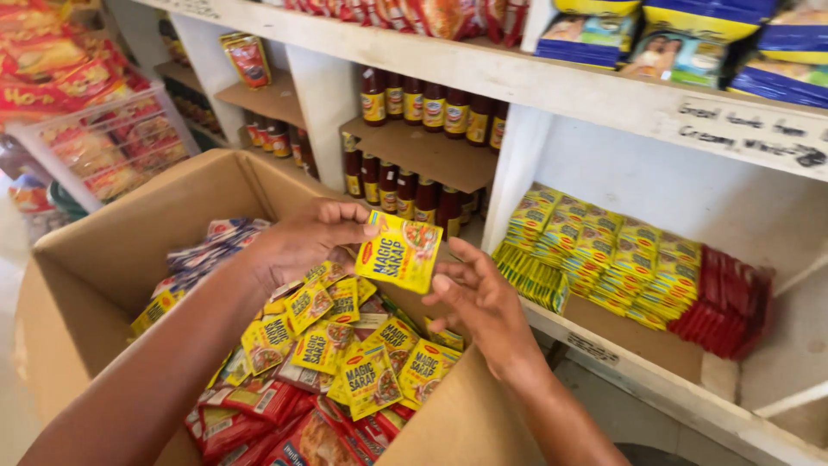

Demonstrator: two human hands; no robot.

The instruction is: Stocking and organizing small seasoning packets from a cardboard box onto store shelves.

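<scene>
Two hands meet over an open cardboard box (103,259) in the head view, sharing one small yellow seasoning sachet (400,250). The left hand (304,242) comes in from the lower left, its fingers (349,211) curled over the sachet's upper left edge and pinching it. The right hand (483,302) reaches in from the lower right, its thumb tip against the sachet's lower right corner and its fingers spread loosely behind it, so the packet is clamped between both hands just above the box's far side.

Below them the box holds a loose heap of matching yellow sachets (345,345), lying at every angle, with red packets (267,414) piled at the near end and a few blue and white packets (207,246) along the left wall.

Behind the hands stands a white wooden shelf unit (561,86). Its lower right bay carries tidy rows of stacked yellow sachets (604,259), with a block of red sachets (729,302) just beside them on the right. Dark sauce bottles (431,108) with yellow labels fill the middle compartments, and blue and yellow pouches (673,39) sit on the top board. A wire basket (103,147) of red snack bags stands at the far left
</scene>
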